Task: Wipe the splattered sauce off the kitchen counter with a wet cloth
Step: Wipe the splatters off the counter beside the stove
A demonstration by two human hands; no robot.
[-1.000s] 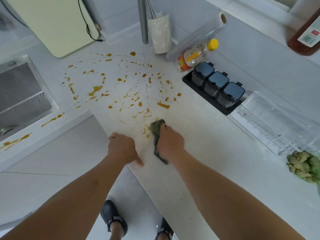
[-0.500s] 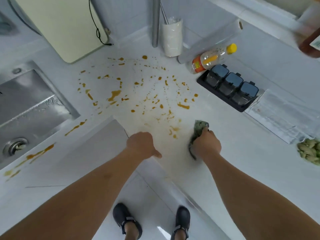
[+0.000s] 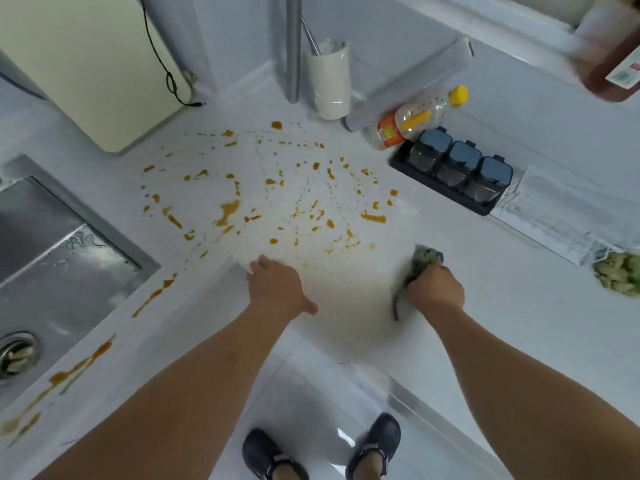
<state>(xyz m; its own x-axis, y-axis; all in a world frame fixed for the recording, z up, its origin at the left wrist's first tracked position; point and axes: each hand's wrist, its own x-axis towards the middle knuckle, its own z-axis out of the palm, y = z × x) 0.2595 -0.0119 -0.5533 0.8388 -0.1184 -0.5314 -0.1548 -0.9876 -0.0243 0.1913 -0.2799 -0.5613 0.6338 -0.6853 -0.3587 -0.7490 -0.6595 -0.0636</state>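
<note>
Orange-brown sauce splatter [image 3: 228, 211] covers the white corner counter [image 3: 491, 306] from the back wall toward the front edge, with more streaks [image 3: 152, 297] along the counter strip in front of the sink. My right hand [image 3: 435, 292] grips a bunched dark green cloth [image 3: 423, 258] and presses it on the counter, to the right of the nearest drops. My left hand [image 3: 277, 289] rests on the counter's inner corner edge, thumb stretched out to the right and holding nothing. A faint smeared patch lies between the two hands.
A steel sink [image 3: 45, 258] lies at the left. At the back stand a cream cutting board [image 3: 86, 64], a metal pole [image 3: 293, 46], a wrapped cup [image 3: 329, 81], a film roll [image 3: 412, 84] and a lying bottle [image 3: 415, 119]. A black rack of spice jars [image 3: 453, 171], a clear tray [image 3: 561, 216] and greens [image 3: 620, 273] sit at the right.
My right hand has swept the cloth to the right across the counter, leaving a smear where the nearest drops were. My left hand stayed at the counter's corner edge.
</note>
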